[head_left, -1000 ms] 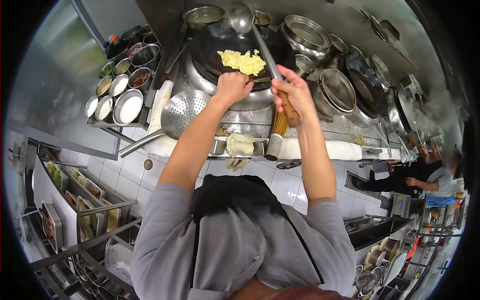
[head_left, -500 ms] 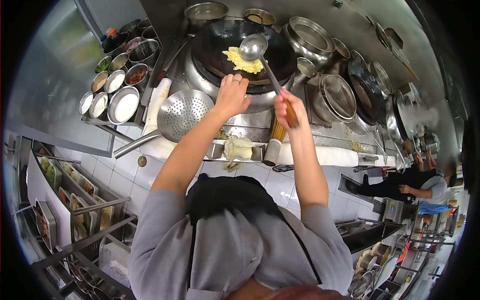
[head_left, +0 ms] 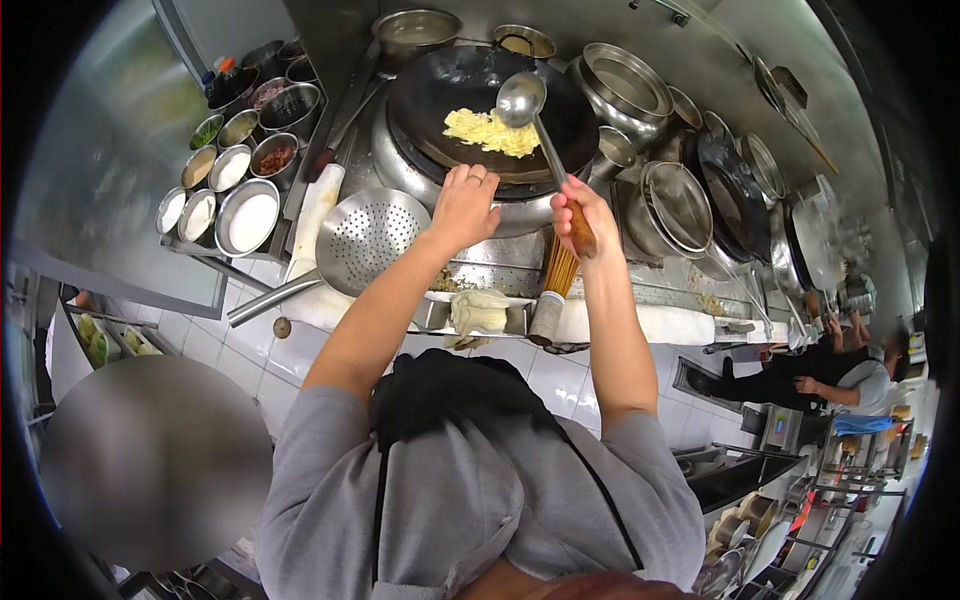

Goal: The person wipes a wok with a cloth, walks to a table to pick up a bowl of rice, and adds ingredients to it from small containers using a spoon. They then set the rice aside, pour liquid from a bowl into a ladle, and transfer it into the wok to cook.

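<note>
My right hand (head_left: 583, 215) is wrapped around the wooden handle of a ladle (head_left: 521, 98). Its metal bowl rests at the right edge of yellow scrambled egg (head_left: 485, 131) in a black wok (head_left: 430, 95). My left hand (head_left: 467, 207) is at the near rim of the wok, fingers curled over it; the palm side is hidden. Left of that hand lies a perforated strainer (head_left: 372, 235) with a long metal handle. A bamboo wok brush (head_left: 555, 290) stands just below my right hand, and a folded cloth (head_left: 478, 312) lies at the counter's front edge.
Metal containers of seasonings (head_left: 248, 215) stand on the left. Bowls (head_left: 627, 82), wire strainers (head_left: 680, 205) and another wok (head_left: 735, 190) crowd the right. A co-worker (head_left: 840, 375) is at the far right. A blurred round shape (head_left: 157, 462) covers the lower left.
The ladle's bowl has shifted slightly right, and the egg looks more broken up and spread. A blurred round shape has come into view at lower left.
</note>
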Available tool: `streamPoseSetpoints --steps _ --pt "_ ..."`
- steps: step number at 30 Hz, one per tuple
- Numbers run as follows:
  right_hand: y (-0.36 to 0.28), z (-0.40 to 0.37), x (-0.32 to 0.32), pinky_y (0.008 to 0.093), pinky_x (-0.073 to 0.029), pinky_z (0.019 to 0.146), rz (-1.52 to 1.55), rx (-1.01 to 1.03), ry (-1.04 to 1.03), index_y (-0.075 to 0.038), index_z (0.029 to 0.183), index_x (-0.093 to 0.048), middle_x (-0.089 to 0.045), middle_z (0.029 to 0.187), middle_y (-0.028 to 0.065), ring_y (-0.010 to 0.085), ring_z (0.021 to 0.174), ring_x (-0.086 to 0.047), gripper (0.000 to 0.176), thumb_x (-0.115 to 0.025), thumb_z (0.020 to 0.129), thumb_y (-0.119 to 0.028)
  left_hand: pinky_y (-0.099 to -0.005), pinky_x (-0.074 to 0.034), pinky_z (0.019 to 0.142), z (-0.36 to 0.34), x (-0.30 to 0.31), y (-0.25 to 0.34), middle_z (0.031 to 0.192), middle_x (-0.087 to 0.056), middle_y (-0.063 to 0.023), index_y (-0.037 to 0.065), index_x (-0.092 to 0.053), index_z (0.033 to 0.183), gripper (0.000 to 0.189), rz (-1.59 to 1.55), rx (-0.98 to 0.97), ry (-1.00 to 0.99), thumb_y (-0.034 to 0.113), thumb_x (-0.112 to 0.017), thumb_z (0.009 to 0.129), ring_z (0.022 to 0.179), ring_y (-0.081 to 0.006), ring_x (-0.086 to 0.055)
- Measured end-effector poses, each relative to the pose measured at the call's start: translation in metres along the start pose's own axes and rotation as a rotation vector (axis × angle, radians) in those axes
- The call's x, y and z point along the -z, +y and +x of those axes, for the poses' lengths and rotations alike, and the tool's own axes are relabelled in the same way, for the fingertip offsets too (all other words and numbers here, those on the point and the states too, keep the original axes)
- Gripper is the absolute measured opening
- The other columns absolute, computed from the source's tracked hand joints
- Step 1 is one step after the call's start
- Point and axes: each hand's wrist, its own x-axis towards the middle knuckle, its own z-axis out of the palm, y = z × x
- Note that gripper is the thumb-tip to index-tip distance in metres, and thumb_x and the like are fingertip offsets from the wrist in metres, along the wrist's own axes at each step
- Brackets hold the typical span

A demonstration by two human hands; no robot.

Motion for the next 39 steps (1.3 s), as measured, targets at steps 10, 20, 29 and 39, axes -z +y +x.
streamPoseSetpoints --steps 10,20,29,39 --pt "0.036 -0.054 -0.002 0.0212 -0.04 0.037 -0.06 -0.086 -0.059 -0.014 0.137 -0.044 -0.058 0.077 0.0049 0.0081 0.048 -0.049 0.041 -0.055 0.097 -0.013 -0.0443 -0.039 0.102 0.001 0.001 -0.003 0.109 -0.058 -0.0163 0.0 -0.061 0.108 0.042 -0.027 0.01 -0.04 0.019 -0.075 0.072 0.11 -0.0336 -0.052" --pt "0.012 0.032 0.016 0.0232 -0.044 0.041 0.286 -0.034 -0.099 -0.019 0.12 -0.042 -0.056 0.076 0.0036 0.0108 0.053 -0.052 0.029 -0.058 0.096 -0.013 -0.0444 -0.041 0.101 0.003 0.002 0.001 0.109 -0.058 -0.0169 0.0 -0.061 0.108 0.044 -0.016 0.011 -0.05 0.018 -0.076 0.07 0.11 -0.0341 -0.052" --pt "0.033 -0.04 0.001 0.0204 -0.039 0.038 0.002 -0.112 -0.127 -0.013 0.123 -0.05 -0.057 0.079 0.0044 0.0086 0.049 -0.048 0.027 -0.056 0.097 -0.014 -0.0468 -0.039 0.104 -0.003 0.003 -0.001 0.116 -0.057 -0.0199 -0.002 -0.056 0.124 0.058 -0.057 -0.007 -0.044 0.016 -0.073 0.072 0.114 -0.0382 -0.051" --pt "0.018 0.03 0.012 0.0247 -0.044 0.039 0.154 0.082 0.007 -0.016 0.118 -0.042 -0.056 0.074 0.0042 0.0108 0.052 -0.052 0.03 -0.059 0.094 -0.01 -0.0451 -0.041 0.104 -0.002 0.001 0.001 0.115 -0.059 -0.0195 -0.002 -0.058 0.123 0.056 -0.031 -0.011 -0.059 0.014 -0.071 0.071 0.113 -0.0369 -0.052"
